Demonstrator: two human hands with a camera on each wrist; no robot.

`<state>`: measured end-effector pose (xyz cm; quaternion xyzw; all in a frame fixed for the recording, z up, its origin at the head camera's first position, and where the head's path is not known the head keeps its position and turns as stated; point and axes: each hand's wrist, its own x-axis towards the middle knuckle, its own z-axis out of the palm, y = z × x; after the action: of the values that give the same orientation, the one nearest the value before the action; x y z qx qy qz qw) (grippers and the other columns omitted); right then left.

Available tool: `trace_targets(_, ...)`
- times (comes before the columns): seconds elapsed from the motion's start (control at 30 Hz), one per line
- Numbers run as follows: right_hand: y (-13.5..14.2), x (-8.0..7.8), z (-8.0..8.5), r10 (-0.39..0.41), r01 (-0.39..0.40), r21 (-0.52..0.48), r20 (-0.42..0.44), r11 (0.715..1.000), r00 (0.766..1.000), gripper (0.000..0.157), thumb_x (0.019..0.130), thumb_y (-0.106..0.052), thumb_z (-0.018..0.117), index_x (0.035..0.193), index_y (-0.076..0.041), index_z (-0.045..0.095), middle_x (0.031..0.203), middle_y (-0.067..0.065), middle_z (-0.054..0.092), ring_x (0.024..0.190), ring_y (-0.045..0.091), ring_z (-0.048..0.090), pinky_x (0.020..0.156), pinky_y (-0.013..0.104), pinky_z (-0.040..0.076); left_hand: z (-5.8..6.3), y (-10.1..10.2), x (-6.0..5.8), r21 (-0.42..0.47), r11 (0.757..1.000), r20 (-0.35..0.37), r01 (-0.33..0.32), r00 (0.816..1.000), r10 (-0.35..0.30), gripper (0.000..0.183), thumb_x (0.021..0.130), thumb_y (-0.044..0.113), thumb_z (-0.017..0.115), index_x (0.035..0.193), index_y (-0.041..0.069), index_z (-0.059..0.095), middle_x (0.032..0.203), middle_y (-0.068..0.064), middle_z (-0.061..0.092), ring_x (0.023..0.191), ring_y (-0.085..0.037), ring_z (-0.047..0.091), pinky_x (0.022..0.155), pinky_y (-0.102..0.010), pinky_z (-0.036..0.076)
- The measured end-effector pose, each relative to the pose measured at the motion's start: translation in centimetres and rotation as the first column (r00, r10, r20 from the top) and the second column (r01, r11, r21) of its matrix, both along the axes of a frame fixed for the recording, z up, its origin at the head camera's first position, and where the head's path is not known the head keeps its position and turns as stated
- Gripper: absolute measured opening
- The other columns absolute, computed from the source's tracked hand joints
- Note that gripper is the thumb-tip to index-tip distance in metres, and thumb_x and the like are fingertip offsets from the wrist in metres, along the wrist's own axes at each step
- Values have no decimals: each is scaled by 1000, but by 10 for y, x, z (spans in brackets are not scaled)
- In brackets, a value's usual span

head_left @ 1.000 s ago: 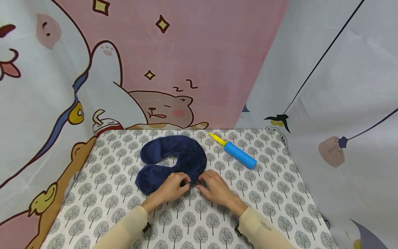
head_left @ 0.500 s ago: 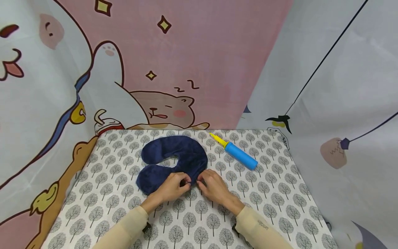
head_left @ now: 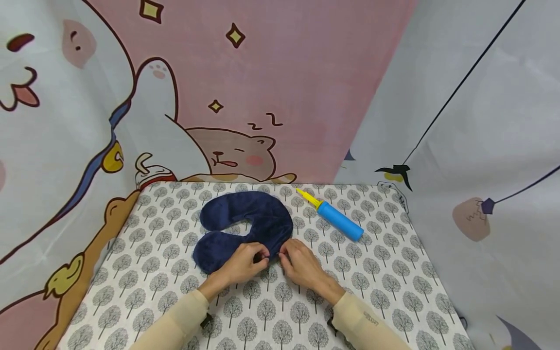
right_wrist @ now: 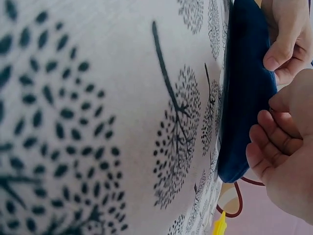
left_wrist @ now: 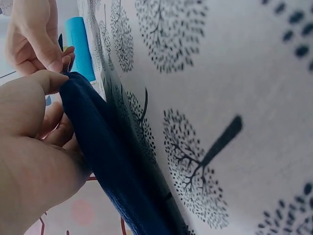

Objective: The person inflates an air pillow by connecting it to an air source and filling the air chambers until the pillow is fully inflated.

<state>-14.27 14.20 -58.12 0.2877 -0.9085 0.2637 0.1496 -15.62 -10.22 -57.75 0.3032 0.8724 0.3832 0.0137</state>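
In the head view, a navy neck pillow point(head_left: 271, 214) lay on the tree-print tabletop point(head_left: 372, 306), a blue-and-yellow pump point(head_left: 340, 221) near it. The left wrist view showed the grip of the left hand point(left_wrist: 39, 147) pinching the pillow's edge. In the right wrist view, the grip of the right hand point(right_wrist: 292, 152) pinched that edge too, just beside.

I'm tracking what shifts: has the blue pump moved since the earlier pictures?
No; the blue pump lies beside the same printed trees on the tablecloth.
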Motion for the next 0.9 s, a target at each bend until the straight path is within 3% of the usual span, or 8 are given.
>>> trace_targets(0.33, 9, -7, -1, 9, -5, 84, -52, 996, 999, 13, 102, -7, 79, 97, -10, 67, 89, 1, 65, 82, 21, 65, 76, 41, 56, 7, -4, 6, -82, 995, -58, 53, 997, -58, 7, 104, 8, 79, 111, 6, 80, 103, -4, 78, 89, -12, 71, 79, -27, 60)
trace_targets(0.63, 26, -21, -1, -39, 37, 54, 40, 998, 998, 11, 102, -4, 78, 97, -8, 69, 89, 1, 66, 81, 18, 64, 75, 37, 59, 11, -13, 18, -144, 985, -101, 93, 989, -108, 6, 103, 7, 79, 109, 8, 80, 102, -3, 78, 89, -12, 70, 78, -27, 60)
trace_targets(0.9, 40, -31, -3, -109, 105, 50, 93, 993, 990, 13, 105, -3, 75, 97, -8, 66, 93, 5, 65, 84, 21, 64, 75, 39, 57, 10, -28, 28, -174, 970, -26, 172, 983, -179, 8, 104, 9, 80, 112, 11, 80, 106, -1, 79, 91, -6, 69, 78, -22, 60)
